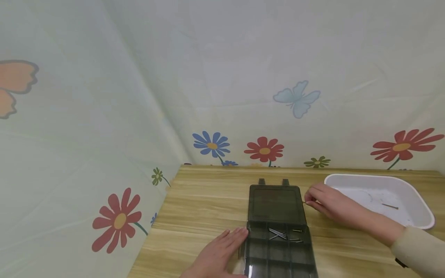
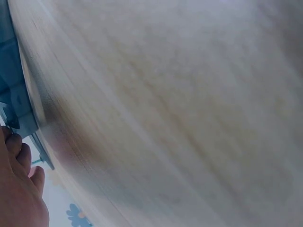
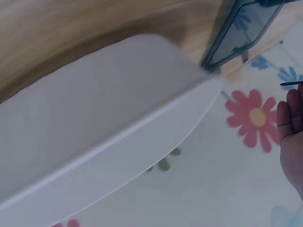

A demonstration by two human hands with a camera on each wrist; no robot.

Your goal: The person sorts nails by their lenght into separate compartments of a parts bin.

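A dark see-through compartment box (image 1: pixel 278 255) lies on the table with its lid (image 1: pixel 276 204) folded back flat. Silver nails (image 1: pixel 277 233) lie crossed in one compartment, and a few small screws (image 1: pixel 296 241) in the compartment to its right. My left hand (image 1: pixel 219 251) rests fingers extended against the box's left edge; in the left wrist view, that hand (image 2: pixel 21 189) is partly cut off. Beside the lid's right edge, my right hand (image 1: pixel 330 202) pinches a thin pointed screw (image 3: pixel 289 83); its head is hidden by the fingers.
To the right stands a white plastic tray (image 1: pixel 422 204), with a long brownish screw (image 1: pixel 390 206) inside. A wood-grain table (image 1: pixel 205 197) carries everything. A floral cloth (image 1: pixel 226 77) hangs behind and to the left of it.
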